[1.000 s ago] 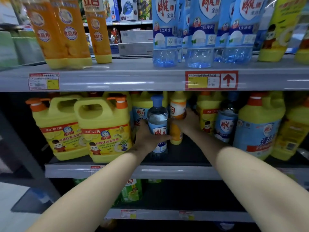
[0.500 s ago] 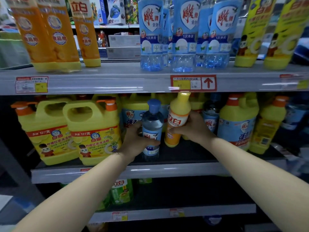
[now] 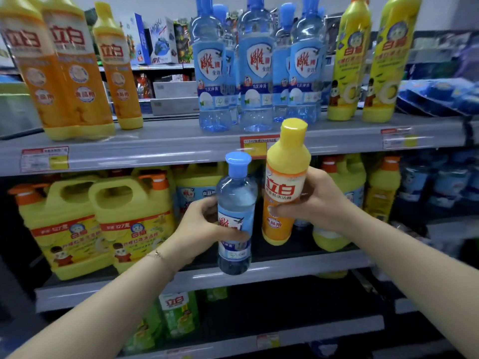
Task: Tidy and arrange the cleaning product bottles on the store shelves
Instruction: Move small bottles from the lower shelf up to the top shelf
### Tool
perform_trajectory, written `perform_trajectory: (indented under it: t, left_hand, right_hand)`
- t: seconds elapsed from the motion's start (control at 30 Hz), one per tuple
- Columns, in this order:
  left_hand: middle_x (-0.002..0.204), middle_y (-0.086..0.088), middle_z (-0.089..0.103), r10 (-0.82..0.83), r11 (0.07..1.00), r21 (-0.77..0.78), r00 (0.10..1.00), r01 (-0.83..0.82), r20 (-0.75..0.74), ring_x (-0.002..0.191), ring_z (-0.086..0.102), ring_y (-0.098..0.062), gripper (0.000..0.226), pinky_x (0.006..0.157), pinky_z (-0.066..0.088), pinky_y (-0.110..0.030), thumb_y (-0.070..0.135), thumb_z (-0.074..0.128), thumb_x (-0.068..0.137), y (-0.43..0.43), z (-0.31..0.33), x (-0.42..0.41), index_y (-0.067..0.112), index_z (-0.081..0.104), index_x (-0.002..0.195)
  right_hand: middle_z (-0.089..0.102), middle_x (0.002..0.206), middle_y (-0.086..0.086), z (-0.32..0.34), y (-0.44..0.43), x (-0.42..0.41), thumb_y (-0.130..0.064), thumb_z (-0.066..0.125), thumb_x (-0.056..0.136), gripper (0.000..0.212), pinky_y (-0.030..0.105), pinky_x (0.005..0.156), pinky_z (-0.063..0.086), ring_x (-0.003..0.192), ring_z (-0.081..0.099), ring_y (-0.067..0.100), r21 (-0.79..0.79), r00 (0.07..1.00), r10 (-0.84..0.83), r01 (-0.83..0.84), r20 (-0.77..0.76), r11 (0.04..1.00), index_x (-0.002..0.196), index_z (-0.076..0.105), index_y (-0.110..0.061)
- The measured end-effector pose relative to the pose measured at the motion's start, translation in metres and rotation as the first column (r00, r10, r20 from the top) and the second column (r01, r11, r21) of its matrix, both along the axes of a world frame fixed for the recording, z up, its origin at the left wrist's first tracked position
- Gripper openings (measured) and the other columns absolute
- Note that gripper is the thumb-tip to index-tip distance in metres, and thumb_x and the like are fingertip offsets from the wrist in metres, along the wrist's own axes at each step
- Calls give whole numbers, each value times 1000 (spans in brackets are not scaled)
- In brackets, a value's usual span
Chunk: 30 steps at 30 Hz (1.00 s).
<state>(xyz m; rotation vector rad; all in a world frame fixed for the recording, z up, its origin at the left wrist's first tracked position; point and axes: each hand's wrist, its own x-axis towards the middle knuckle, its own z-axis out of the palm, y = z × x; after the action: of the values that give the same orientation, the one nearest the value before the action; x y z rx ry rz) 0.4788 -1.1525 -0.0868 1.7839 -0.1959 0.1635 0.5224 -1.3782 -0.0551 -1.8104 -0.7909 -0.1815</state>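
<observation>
My left hand (image 3: 201,229) grips a clear blue bottle (image 3: 236,203) with a blue cap, held upright in front of the middle shelf (image 3: 298,266). My right hand (image 3: 318,200) grips an orange bottle (image 3: 283,182) with a yellow cap and red characters, tilted slightly left, its cap level with the upper shelf edge (image 3: 155,154). Both bottles are lifted off the shelf and almost touch each other.
The upper shelf carries orange bottles (image 3: 64,81) at left, blue bottles (image 3: 255,73) in the middle and yellow bottles (image 3: 365,63) at right. Big yellow jugs (image 3: 132,224) with orange pumps fill the middle shelf's left; more yellow jugs (image 3: 347,182) stand behind my right hand. Green bottles (image 3: 178,312) sit below.
Both hands have pulled their bottles out of the middle shelf and raised them. The orange bottle rose to the upper shelf edge. My view moved closer and tilted up.
</observation>
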Motion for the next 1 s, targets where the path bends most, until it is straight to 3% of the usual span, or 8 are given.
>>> perform_trajectory:
  t: [0.1,0.23,0.47,0.57,0.7,0.8,0.87,1.0]
  left_hand:
    - [98,-2,76,-40,999,-17,995,42,87,91,72,-20,54,77,58,-35,-9,83,57,-15,30,-9,12,69,106]
    - [91,-4,76,-52,996,-56,978,65,204,83,73,-21,50,66,57,-27,-8,81,59,-37,78,-15,14,70,102]
    - [81,0,76,32,980,-194,942,35,333,68,73,-15,33,52,51,-19,-1,80,66,-81,164,-8,13,70,94]
    - [73,4,74,58,979,-204,926,21,373,57,68,-8,32,44,45,-14,3,80,68,-99,199,4,12,70,97]
    - [85,-2,76,132,981,-186,906,-61,402,73,72,-15,36,53,51,-20,13,86,61,-120,226,30,15,72,94]
    - [82,-1,74,202,975,-171,899,-145,388,69,70,-16,34,51,50,-21,18,89,57,-134,232,53,19,71,86]
    - [82,-2,74,230,971,-156,898,-183,374,68,70,-18,36,48,49,-22,18,89,57,-142,231,69,16,71,88]
    - [87,-5,72,313,950,-120,887,-289,341,78,70,-20,53,63,58,-35,31,89,49,-153,219,93,12,68,94]
  right_hand:
    - [71,99,0,24,-8,-11,8,81,65,60,31,78,57,95,69,17,65,1000,21,-21,0,998,113,54,-16]
    - [70,102,7,59,-24,-18,10,78,66,72,36,77,58,95,69,20,148,1000,7,-7,-3,989,125,40,-7]
    - [70,92,3,123,-64,-18,8,76,67,60,24,59,55,76,71,14,298,980,-173,138,96,945,117,44,-6]
    - [71,93,1,149,-82,-13,-2,79,70,57,27,58,56,77,72,14,312,945,-292,237,145,920,117,49,-11]
    - [69,91,-11,176,-99,3,-11,81,70,52,25,57,55,77,71,9,336,900,-399,327,174,883,114,56,-19]
    - [68,92,-10,186,-104,19,-13,82,70,54,22,57,55,75,69,6,347,879,-439,359,188,867,117,57,-17]
    - [67,93,-9,189,-107,32,-15,82,70,52,26,63,57,81,68,8,355,867,-460,375,192,856,115,57,-19]
    - [60,87,-11,191,-111,56,-17,82,71,42,34,71,58,83,62,10,330,848,-488,409,206,850,106,59,-22]
